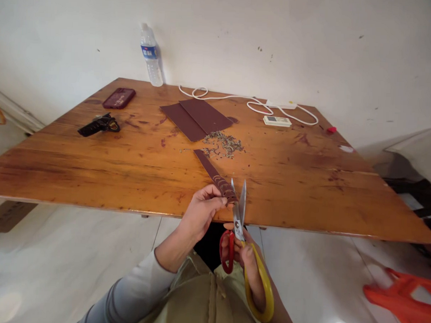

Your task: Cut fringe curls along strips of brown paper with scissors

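Head view: left hand (199,215) pinching dark maroon scalloped strip (215,175); right hand (252,268) gripping open scissors (239,215).

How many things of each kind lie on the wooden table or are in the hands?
Brown sheets: 2
Brown strip, in left hand: 1
Scissors, in right hand: 1
Water bottle: 1
Phone: 1
Black tool: 1
White remote: 1
White cable: 1
Total: 9

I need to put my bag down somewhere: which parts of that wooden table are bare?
The right half of the table is bare, from the scissors out to its right edge. The near left, in front of the black tool, is bare too. The middle is crowded: dark sheets, clippings, the strip.
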{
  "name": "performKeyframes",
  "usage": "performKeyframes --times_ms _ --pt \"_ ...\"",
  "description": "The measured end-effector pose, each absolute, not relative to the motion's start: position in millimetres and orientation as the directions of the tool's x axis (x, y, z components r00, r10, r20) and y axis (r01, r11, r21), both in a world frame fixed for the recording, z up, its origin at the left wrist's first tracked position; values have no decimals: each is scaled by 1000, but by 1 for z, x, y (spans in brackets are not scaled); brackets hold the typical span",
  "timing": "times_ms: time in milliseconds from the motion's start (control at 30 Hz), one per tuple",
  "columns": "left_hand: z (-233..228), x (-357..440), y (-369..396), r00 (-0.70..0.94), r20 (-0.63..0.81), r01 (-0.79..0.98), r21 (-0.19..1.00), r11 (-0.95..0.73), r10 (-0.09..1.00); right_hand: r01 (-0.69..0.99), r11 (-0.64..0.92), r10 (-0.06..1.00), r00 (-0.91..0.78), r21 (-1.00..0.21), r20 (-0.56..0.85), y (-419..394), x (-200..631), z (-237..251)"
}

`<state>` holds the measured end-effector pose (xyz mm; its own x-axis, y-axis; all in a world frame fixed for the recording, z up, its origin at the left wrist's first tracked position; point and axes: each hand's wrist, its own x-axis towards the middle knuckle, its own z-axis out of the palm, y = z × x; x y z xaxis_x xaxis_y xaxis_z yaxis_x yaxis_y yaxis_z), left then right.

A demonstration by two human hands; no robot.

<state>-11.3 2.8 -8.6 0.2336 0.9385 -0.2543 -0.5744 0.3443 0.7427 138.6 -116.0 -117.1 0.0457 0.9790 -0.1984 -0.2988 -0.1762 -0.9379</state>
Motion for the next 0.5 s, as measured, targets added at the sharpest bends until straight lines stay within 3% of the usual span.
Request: performKeyframes --times_ms 500 --pt "-12 -13 1 237 -279 -568 737 365 931 -289 -169 981 46 -942 -190 -111 129 -98"
